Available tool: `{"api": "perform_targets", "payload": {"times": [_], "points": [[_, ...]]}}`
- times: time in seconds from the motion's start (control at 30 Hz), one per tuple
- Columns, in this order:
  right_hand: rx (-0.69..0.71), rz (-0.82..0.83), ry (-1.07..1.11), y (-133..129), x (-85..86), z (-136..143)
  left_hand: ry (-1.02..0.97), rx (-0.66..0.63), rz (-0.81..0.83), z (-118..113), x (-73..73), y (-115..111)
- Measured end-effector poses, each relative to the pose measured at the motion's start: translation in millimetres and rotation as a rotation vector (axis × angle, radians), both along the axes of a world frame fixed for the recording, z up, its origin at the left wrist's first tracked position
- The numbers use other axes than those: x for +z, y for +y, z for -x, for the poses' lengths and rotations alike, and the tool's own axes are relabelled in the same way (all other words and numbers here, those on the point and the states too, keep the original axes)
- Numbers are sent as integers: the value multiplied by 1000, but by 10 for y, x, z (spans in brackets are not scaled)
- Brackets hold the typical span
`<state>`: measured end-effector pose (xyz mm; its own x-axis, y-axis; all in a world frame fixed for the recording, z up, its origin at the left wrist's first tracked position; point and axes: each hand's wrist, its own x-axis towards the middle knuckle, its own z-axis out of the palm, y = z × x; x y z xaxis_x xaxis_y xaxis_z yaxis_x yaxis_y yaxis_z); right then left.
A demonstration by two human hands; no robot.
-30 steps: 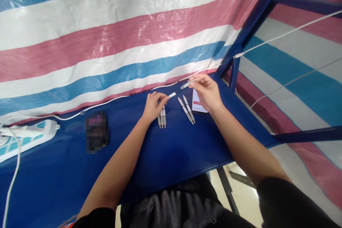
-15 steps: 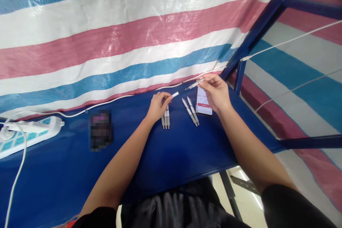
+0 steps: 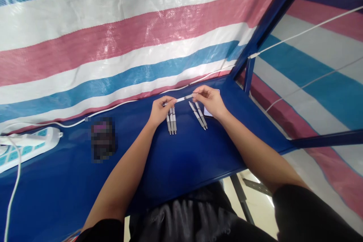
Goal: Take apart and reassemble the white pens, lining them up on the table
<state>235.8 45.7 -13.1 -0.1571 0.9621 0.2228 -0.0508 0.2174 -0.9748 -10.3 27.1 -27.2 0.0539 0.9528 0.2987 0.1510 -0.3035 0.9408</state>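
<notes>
A white and grey pen spans the gap between my two hands, its parts touching end to end. My left hand pinches its white left part. Fingers of my right hand are closed on the grey right end. Below my left hand lie several pens side by side, their upper ends partly covered by it. Two more pens rest at a slant between the hands. The phone is mostly hidden under my right hand.
On the blue table, a blurred dark object lies to the left. A white power strip with a cable sits at the far left. Behind is a striped sheet; a blue metal frame stands at the right.
My right hand has moved left and down, bringing the grey part against the white part, where a gap was visible before. It now covers more of the phone. The view has shifted slightly.
</notes>
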Motion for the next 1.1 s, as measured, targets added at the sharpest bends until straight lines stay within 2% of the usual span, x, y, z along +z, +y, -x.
{"api": "perform_targets", "payload": {"times": [0.2, 0.37, 0.53, 0.7, 0.83, 0.97, 1.03, 1.1], "points": [[53, -95, -106, -19, 6, 15, -47, 10, 57, 14, -9, 18], [89, 2, -259, -57, 14, 17, -67, -12, 77, 24, -28, 28], [113, -103, -299, -78, 83, -23, -136, 24, 134, 36, -52, 49], [102, -28, -521, -110, 137, -48, -193, 47, 150, 26, -57, 57], [110, -131, -459, -126, 150, -46, -220, 53, 161, 15, -43, 55], [108, -94, -568, -135, 149, -54, -221, 38, 156, 14, -50, 60], [86, -133, -553, -136, 150, -63, -216, 45, 143, 17, -65, 64], [138, -170, -535, -139, 153, -64, -216, 47, 136, 26, -78, 67]]}}
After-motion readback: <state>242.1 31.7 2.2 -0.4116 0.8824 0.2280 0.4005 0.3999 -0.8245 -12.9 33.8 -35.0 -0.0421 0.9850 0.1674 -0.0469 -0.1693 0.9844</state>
